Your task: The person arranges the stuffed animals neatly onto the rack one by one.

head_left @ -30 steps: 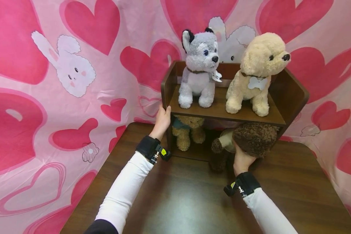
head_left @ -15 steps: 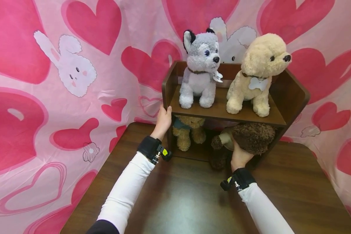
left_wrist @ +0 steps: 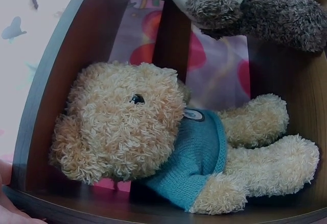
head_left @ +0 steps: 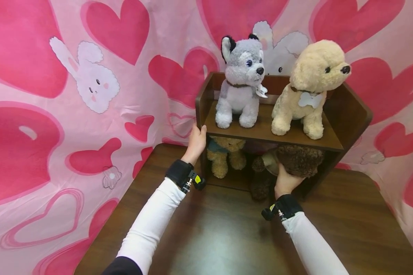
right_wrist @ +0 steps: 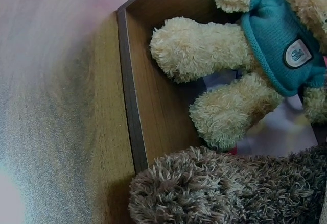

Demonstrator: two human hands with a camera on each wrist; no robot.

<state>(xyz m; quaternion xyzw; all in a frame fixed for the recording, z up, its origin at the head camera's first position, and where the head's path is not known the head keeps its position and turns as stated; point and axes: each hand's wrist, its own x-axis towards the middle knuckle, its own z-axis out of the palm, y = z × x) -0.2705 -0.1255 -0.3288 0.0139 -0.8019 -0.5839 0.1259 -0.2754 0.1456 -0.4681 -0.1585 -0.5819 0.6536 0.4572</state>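
Observation:
A small dark wooden two-tier shelf (head_left: 356, 110) stands on the table. My left hand (head_left: 195, 143) grips the front edge of its left side panel, thumb in front. My right hand (head_left: 285, 184) holds a dark brown teddy bear (head_left: 301, 160) by its body, under the head, inside the lower tier at the right. The bear leans, and a pale top shows on it. Its curly leg (right_wrist: 219, 188) fills the bottom of the right wrist view. To its left sits a tan teddy bear (left_wrist: 122, 122) in a teal sweater, its head partly hidden by the upper board in the head view.
On the upper tier sit a grey-and-white plush husky (head_left: 239, 84) and a cream plush dog (head_left: 306, 88) with a bone-shaped tag. The brown wooden table (head_left: 220, 236) extends in front and to both sides. A pink heart-print cloth (head_left: 130, 95) hangs behind.
The brown bear has moved slightly farther into the lower tier with my right hand. My left hand stays on the side panel. The head view has shifted a little leftward.

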